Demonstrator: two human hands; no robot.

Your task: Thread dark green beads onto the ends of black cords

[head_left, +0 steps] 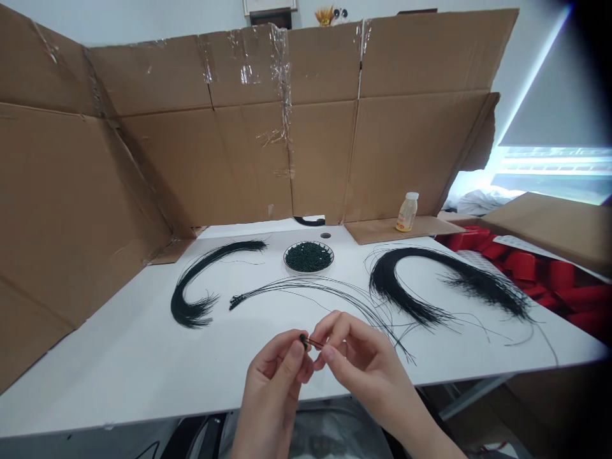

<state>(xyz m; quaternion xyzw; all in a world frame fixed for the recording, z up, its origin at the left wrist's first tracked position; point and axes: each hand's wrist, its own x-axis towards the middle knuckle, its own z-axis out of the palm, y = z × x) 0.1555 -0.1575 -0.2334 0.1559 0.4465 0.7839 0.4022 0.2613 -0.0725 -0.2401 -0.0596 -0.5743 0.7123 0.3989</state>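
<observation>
Near the front edge of the white table, my left hand [282, 370] pinches a small dark green bead-like piece [303, 339] between thumb and forefinger. Thin dark wires [314, 344] run from that piece into the fingertips of my right hand [358, 357], which is closed in a pinch on them. Just beyond my hands lies a loose group of long black wires [306, 284], clustered with small dark ends at its left tip. A white dish [308, 270] behind it holds many dark green pieces [308, 256].
A curved bundle of black wires [179, 303] lies at the left, a larger bundle [389, 274] at the right. Cardboard panels [239, 153] wall the back and left. A capped bottle [407, 213] stands on a cardboard flap. Red pieces [523, 266] fill an open box at right.
</observation>
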